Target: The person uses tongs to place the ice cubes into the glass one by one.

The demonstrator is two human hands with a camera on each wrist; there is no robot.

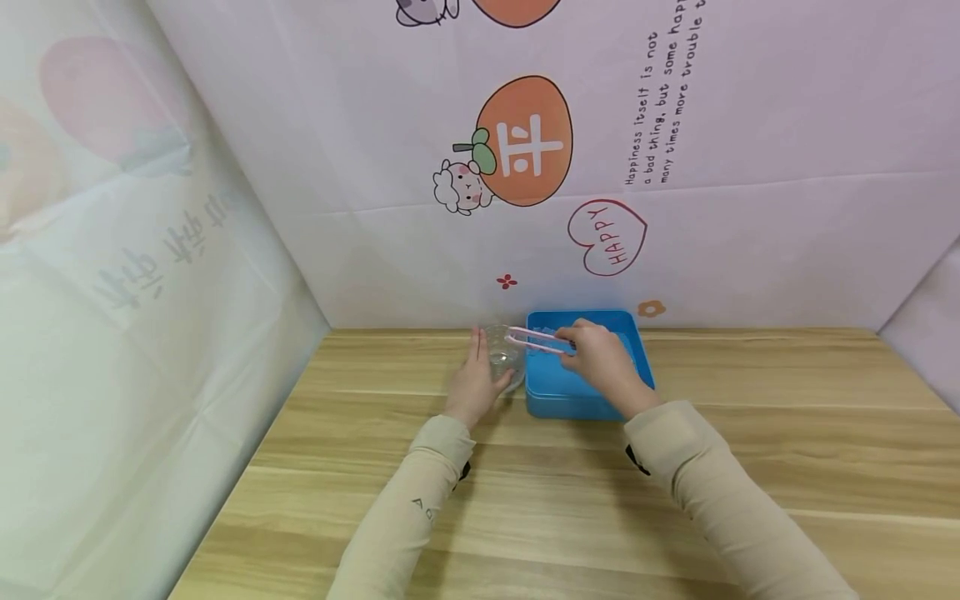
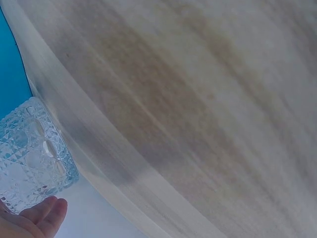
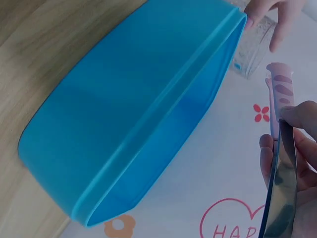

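1. Hazard, tipping: the glass cup [image 1: 504,360] could topple or slide if the tongs [image 3: 282,91] knock its rim, since the left hand [image 1: 474,383] appears only to brace it.
2. Hazard, dropping: anything at the tips could fall outside the mouth if the pinch slackens; whether the tips carry anything cannot be told.
3. Hazard, crowding: the right hand [image 1: 602,360] reaches across the blue box [image 1: 570,407], so a low wrist could catch its wall.
4. Appearance, cup: clear, with a cut diamond-like pattern; apparently upright. A small blue patch shows through it in the right wrist view, nature uncertain.
5. Appearance, tongs: slim and pink, with darker oval spots near the end.
6. Location: the cup stands on the far part of the wooden table [image 1: 525,500], just left of the box; contact between them cannot be confirmed. The tongs point left, tips over the cup's mouth.
7. Left hand: spread wide, fingers fairly straight along the cup's left side, thumb at its near side.
8. Right hand: thumb and fingers curled, pinching the tongs.
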